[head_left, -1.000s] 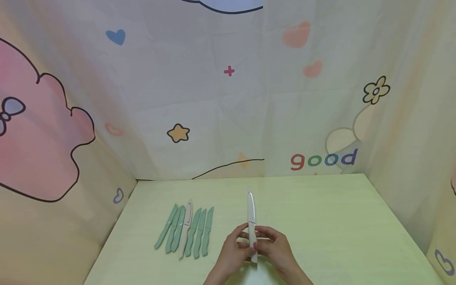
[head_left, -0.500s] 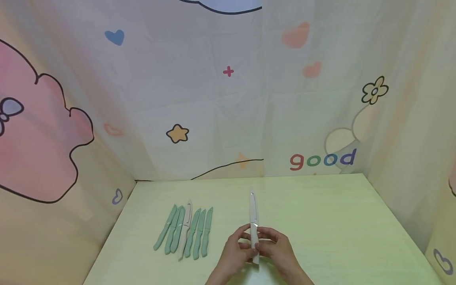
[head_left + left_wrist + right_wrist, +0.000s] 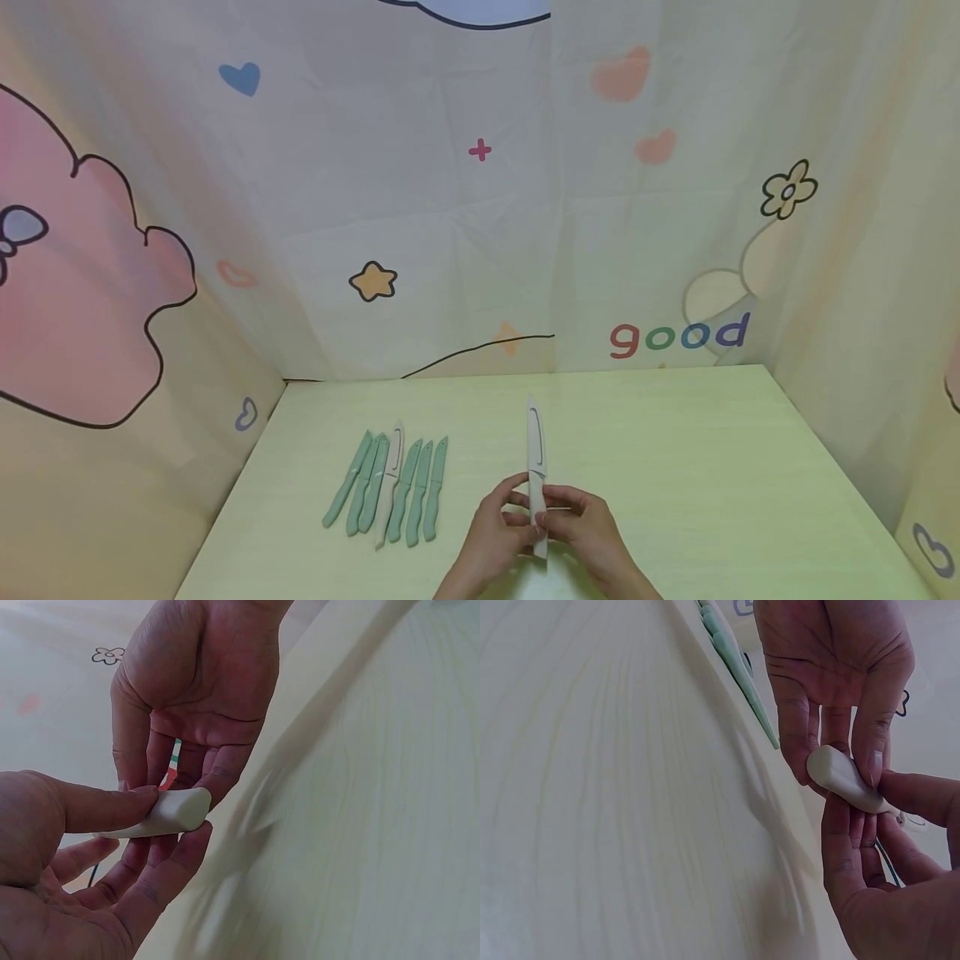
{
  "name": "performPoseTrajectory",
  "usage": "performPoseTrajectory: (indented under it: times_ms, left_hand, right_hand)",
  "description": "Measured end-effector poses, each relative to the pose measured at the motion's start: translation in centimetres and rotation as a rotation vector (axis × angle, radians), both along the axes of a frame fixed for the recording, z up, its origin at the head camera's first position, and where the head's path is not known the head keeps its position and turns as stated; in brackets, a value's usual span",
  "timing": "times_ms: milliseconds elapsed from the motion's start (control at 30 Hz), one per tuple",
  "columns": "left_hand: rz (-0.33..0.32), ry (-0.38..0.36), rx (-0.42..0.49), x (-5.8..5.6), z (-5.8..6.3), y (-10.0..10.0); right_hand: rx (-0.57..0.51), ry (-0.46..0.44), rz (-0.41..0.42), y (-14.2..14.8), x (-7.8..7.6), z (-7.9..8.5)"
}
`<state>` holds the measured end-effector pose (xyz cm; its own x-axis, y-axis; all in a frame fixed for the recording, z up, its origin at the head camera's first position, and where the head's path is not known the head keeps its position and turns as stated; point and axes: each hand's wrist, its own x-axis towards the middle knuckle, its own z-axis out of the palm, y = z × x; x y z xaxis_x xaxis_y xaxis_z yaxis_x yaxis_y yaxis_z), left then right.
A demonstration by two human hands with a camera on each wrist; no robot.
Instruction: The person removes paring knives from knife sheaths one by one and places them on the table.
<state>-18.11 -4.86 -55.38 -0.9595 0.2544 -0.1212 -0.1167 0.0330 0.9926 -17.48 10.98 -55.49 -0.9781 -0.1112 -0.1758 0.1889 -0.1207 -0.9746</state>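
Between both hands is a white knife (image 3: 537, 454), its blade pointing away toward the back of the table. My left hand (image 3: 497, 529) pinches the handle from the left with thumb and fingers. From the other side my right hand (image 3: 583, 525) pinches the same handle. The handle's rounded butt (image 3: 196, 808) faces the left wrist camera, held above the table. In the right wrist view the white handle (image 3: 844, 776) shows between the thumbs and fingertips of both hands, while the blade is mostly hidden.
Left of the hands, a row of several green knives (image 3: 415, 492) lies on the pale table (image 3: 675, 467), with one white knife (image 3: 390, 487) among them. A printed curtain (image 3: 450, 208) encloses the table at the back and sides.
The held knife has shifted slightly to the right and toward me, with both hands moving along with it. Its blade has turned a little, losing its bright glare. The row of knives stays put.
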Motion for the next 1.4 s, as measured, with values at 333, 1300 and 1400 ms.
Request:
performPoseTrajectory:
  times_ms: [333, 1300, 1400]
  left_hand:
    - [-0.012, 0.000, -0.010, 0.0, -0.1, 0.0]
    - [0.009, 0.120, -0.081, -2.5, 1.7, -0.6]
    - [0.016, 0.121, -0.074, -2.9, 2.4, -0.5]
  right_hand:
    - [0.009, -0.008, -0.003, 0.1, -0.2, -0.5]
    - [0.033, 0.005, 0.027, 0.1, 0.3, 0.1]
    - [0.034, 0.002, 0.027, 0.0, 0.4, 0.1]
